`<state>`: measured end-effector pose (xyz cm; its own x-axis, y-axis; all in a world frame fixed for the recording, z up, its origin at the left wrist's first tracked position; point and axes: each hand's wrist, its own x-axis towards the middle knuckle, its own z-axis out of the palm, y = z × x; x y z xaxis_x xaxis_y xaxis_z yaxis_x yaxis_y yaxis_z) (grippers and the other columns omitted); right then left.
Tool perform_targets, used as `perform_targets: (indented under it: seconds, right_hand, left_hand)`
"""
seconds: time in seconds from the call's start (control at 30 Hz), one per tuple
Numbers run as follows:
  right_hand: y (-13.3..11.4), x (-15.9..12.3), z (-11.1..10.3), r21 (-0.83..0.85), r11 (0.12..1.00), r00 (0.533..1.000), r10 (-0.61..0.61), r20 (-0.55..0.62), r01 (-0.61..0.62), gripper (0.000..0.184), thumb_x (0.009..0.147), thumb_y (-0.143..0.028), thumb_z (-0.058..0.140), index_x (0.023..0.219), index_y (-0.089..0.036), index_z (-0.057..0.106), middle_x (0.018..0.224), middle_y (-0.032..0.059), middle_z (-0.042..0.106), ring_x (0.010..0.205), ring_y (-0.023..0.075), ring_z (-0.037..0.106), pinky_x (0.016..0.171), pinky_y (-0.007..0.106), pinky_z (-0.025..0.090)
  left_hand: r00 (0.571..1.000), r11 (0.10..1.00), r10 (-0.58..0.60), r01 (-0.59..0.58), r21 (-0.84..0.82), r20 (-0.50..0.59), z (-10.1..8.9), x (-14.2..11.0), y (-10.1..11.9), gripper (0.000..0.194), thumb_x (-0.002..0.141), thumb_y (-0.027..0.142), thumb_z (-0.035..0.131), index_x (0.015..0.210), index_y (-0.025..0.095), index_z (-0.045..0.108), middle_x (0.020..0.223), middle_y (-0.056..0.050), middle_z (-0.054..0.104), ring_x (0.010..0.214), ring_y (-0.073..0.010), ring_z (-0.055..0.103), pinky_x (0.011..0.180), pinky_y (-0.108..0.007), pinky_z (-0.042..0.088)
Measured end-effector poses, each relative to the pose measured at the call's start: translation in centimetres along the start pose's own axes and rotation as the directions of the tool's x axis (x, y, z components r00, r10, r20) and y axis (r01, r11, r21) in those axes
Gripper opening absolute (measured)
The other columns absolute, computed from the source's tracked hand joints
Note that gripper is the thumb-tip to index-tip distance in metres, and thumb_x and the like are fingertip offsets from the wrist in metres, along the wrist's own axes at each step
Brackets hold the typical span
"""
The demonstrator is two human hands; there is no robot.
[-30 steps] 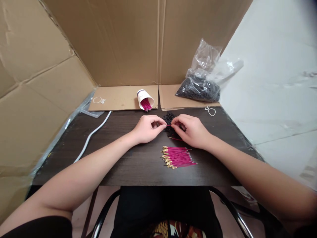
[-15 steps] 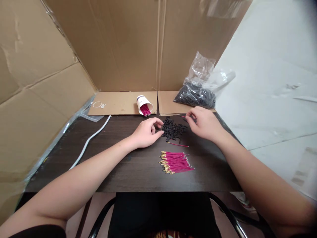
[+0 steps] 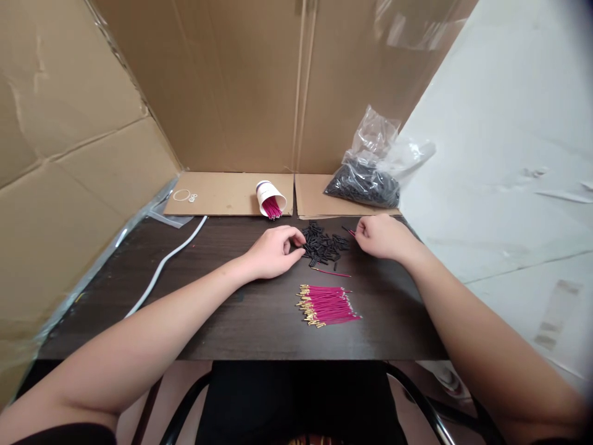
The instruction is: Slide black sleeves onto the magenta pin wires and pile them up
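Observation:
My left hand (image 3: 274, 250) rests on the dark table (image 3: 222, 296), fingers curled, fingertips at the left edge of a small heap of short black tubes (image 3: 324, 243). My right hand (image 3: 380, 236) lies right of the heap, fingers closed on a thin pink wire whose tip pokes out to the left. A single pink wire (image 3: 331, 272) lies just below the heap. A bundle of pink wires with gold ends (image 3: 328, 305) lies nearer the front edge.
A white cup (image 3: 269, 199) with pink wires lies tipped on a cardboard flap at the back. A clear bag of black tubes (image 3: 365, 176) sits back right. A white cable (image 3: 162, 266) and rubber bands (image 3: 184, 196) are on the left. Cardboard walls surround the table.
My hands have parted from a shared pinch over the heap. The right hand carried a wire off to the right and set down there; the left stayed at the heap's edge.

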<state>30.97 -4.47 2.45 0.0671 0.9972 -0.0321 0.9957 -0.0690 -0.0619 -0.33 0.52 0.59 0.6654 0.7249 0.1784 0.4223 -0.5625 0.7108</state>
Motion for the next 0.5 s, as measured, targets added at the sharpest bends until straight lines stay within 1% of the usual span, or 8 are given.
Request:
perform_targets:
  seconds: [0.13,0.17,0.23,0.27,0.33,0.4,0.43,0.5]
  right_hand:
    - [-0.5,-0.5,-0.4,0.0,0.999,0.997,-0.041,-0.061,0.041,0.013,0.092,-0.026,0.064,0.087,-0.019,0.072,0.086,0.0125,0.074,0.076,0.0251,0.065,0.066,0.035,0.037]
    - [-0.8,-0.8,-0.5,0.017,0.997,0.994,-0.072,-0.083,0.074,0.011,0.092,-0.025,0.064,0.087,-0.019,0.071,0.085,0.0116,0.074,0.074,0.0238,0.064,0.065,0.034,0.036]
    - [-1.7,-1.4,-1.0,0.103,0.976,0.977,-0.183,-0.111,0.194,0.01,0.093,-0.025,0.066,0.087,-0.019,0.069,0.081,0.008,0.072,0.07,0.0203,0.061,0.064,0.033,0.036]
    - [-2.2,-1.8,-1.2,0.181,0.942,0.959,-0.27,-0.091,0.283,0.012,0.095,-0.027,0.067,0.086,-0.02,0.069,0.078,0.0057,0.071,0.068,0.0186,0.059,0.064,0.032,0.037]
    - [-3.2,-2.6,-1.6,0.348,0.839,0.9,-0.434,-0.035,0.418,0.016,0.097,-0.03,0.07,0.085,-0.02,0.068,0.074,0.0016,0.068,0.065,0.0157,0.057,0.063,0.03,0.039]
    - [-4.1,-3.2,-1.9,0.463,0.746,0.839,-0.545,0.013,0.478,0.016,0.096,-0.031,0.074,0.085,-0.02,0.07,0.073,-0.0006,0.067,0.063,0.014,0.055,0.063,0.028,0.04]
    - [-4.5,-3.5,-1.9,0.487,0.719,0.815,-0.579,0.026,0.495,0.015,0.097,-0.03,0.075,0.086,-0.02,0.071,0.073,-0.0008,0.067,0.063,0.0137,0.055,0.063,0.028,0.04]
    - [-5.0,-3.8,-1.7,0.497,0.694,0.784,-0.619,0.043,0.521,0.014,0.099,-0.028,0.074,0.087,-0.02,0.072,0.076,0.0,0.069,0.066,0.0142,0.057,0.064,0.029,0.041]
  left_hand:
    - [1.0,1.0,0.022,-0.022,0.009,0.0,0.0,0.0,-0.1,0.016,0.094,0.03,0.074,0.103,0.017,0.076,0.1,-0.006,0.075,0.068,-0.0106,0.056,0.071,-0.03,0.048]
    - [1.0,0.999,0.03,-0.03,0.012,0.003,0.0,0.0,-0.1,0.015,0.094,0.029,0.073,0.103,0.017,0.076,0.1,-0.005,0.074,0.068,-0.0106,0.056,0.071,-0.03,0.048]
    - [0.999,0.998,0.048,-0.048,0.03,0.005,0.0,0.0,-0.1,0.014,0.095,0.028,0.072,0.103,0.017,0.077,0.099,-0.005,0.073,0.07,-0.0109,0.056,0.073,-0.03,0.047]
    - [0.998,0.997,0.056,-0.056,0.047,0.004,-0.1,0.0,-0.1,0.014,0.095,0.027,0.072,0.103,0.018,0.077,0.098,-0.005,0.073,0.071,-0.0113,0.056,0.074,-0.03,0.047]
    - [0.998,0.994,0.07,-0.069,0.089,-0.002,-0.2,-0.1,-0.1,0.013,0.096,0.028,0.072,0.103,0.018,0.077,0.1,-0.005,0.073,0.077,-0.0127,0.058,0.076,-0.031,0.047]
    - [0.997,0.99,0.079,-0.077,0.118,-0.012,-0.2,-0.1,0.0,0.012,0.096,0.029,0.073,0.102,0.019,0.078,0.103,-0.005,0.074,0.083,-0.0141,0.061,0.079,-0.031,0.047]
    - [0.996,0.989,0.084,-0.082,0.12,-0.013,-0.3,-0.1,0.0,0.012,0.096,0.029,0.073,0.101,0.02,0.079,0.104,-0.005,0.074,0.086,-0.0146,0.062,0.08,-0.031,0.048]
    - [0.995,0.99,0.098,-0.096,0.104,-0.01,-0.3,-0.2,0.0,0.012,0.097,0.03,0.073,0.098,0.02,0.079,0.102,-0.005,0.073,0.088,-0.0152,0.063,0.082,-0.031,0.048]
